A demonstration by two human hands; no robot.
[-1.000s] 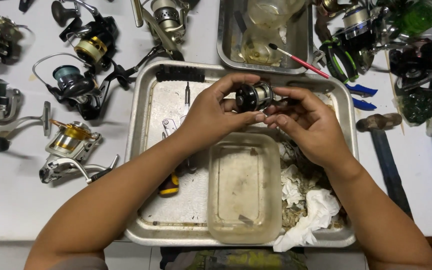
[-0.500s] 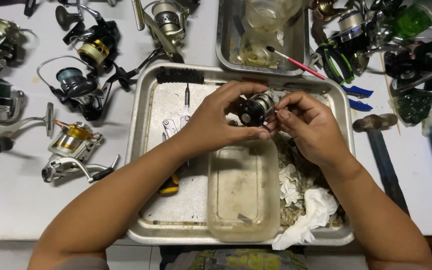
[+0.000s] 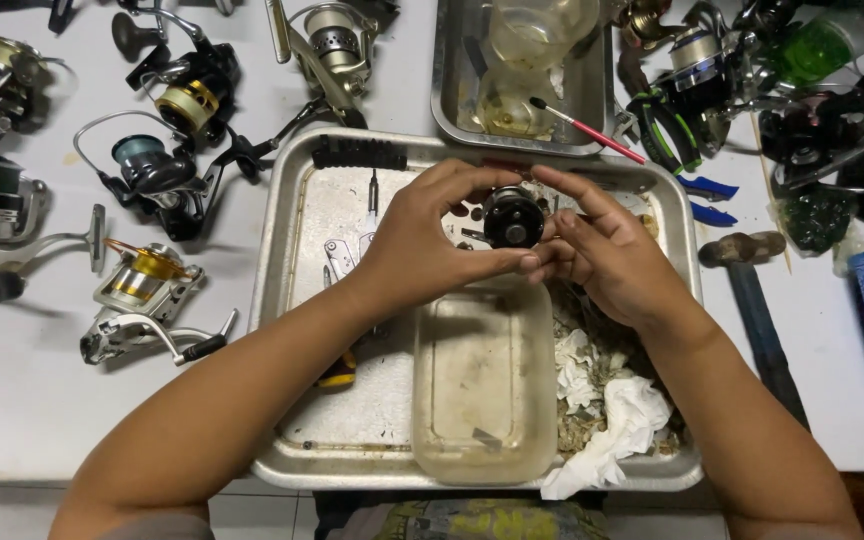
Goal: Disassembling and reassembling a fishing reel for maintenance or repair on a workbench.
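Your left hand (image 3: 422, 245) and right hand (image 3: 607, 255) both pinch the small dark reel part (image 3: 512, 215) above the metal tray (image 3: 287, 300). It looks like rigid, weighty metal, possibly greasy, so grip its rim firmly. A clear tub (image 3: 482, 390) and crumpled tissue (image 3: 612, 430) lie below.

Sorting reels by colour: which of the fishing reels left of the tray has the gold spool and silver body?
The gold-spooled reel, nearest the person's left forearm, lying below the blue-spooled reel. The reels around it have mostly dark bodies; this one is silver with a gold spool.
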